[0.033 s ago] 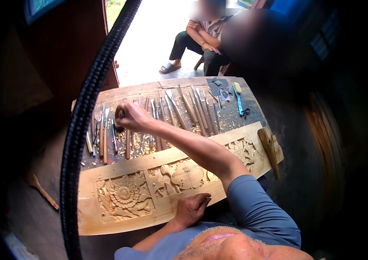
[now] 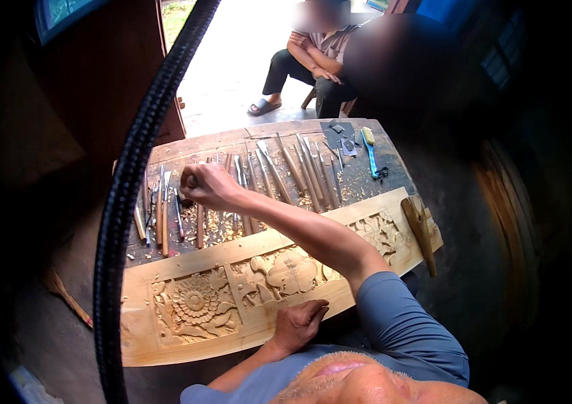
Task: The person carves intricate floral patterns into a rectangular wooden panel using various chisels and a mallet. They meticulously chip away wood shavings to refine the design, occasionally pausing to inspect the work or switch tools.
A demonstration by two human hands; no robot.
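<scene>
A long pale wooden board (image 2: 134,337) lies along the near side of the table, with flowers and leaves carved in recessed panels. My left hand (image 2: 299,326) rests on its near edge, fingers curled in, with nothing visible in them. Across the board stretches my right arm. My right hand (image 2: 210,186) is closed above the left part of a row of chisels (image 2: 269,172); what its fingers hold, if anything, is hidden. Close to that hand lie a slim brush-like tool (image 2: 179,219) and a wooden-handled chisel (image 2: 165,225).
Wood shavings (image 2: 215,219) litter the dark tabletop. A blue brush (image 2: 371,155) lies at the far right, and a wooden mallet-like piece (image 2: 419,236) sits across the board's right end. A black braided cable (image 2: 131,168) crosses the left side. Beyond the table sits another person (image 2: 320,60).
</scene>
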